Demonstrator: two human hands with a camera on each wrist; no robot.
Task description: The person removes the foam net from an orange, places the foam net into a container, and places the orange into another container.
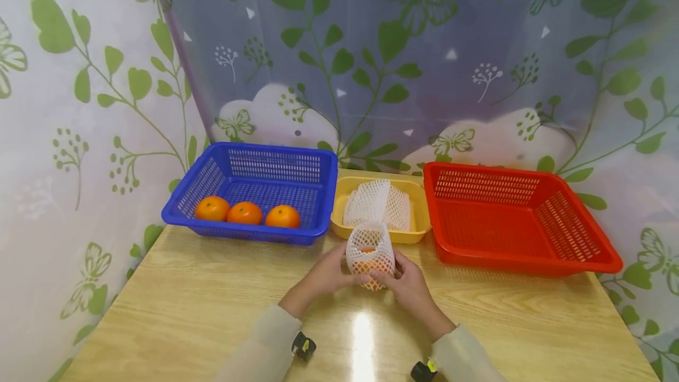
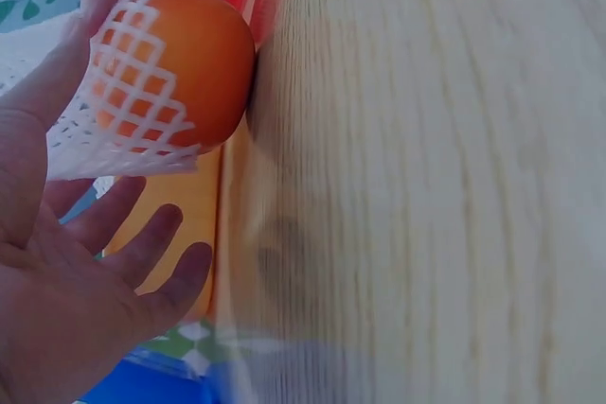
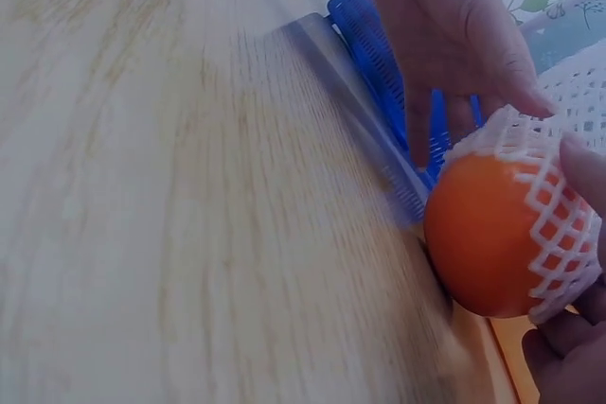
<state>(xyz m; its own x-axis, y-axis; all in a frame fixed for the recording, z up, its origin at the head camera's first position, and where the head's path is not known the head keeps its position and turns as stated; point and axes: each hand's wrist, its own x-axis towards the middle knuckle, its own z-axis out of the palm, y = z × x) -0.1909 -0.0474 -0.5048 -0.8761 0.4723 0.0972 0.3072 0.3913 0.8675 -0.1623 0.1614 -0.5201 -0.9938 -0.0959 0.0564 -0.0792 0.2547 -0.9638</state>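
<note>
In front of me an orange (image 2: 213,63) sits low at the table surface, partly covered by a white foam net sleeve (image 1: 369,240). The sleeve stands upright with its top open, and the fruit's bottom is bare in both wrist views. My left hand (image 1: 330,271) holds the sleeve from the left, thumb along the mesh and the outer fingers spread away from it. From the other side my right hand (image 1: 411,287) grips the netted fruit, thumb on the mesh and fingers curled around the sleeve's far side. Both thumbs meet at the near side.
A blue basket (image 1: 276,146) at the back left contains three oranges (image 1: 245,213). Behind my hands stands a yellow tray (image 1: 421,208) with more white foam nets (image 1: 371,202). The red basket (image 1: 488,223) is at the back right. A patterned curtain (image 1: 371,75) hangs behind the table.
</note>
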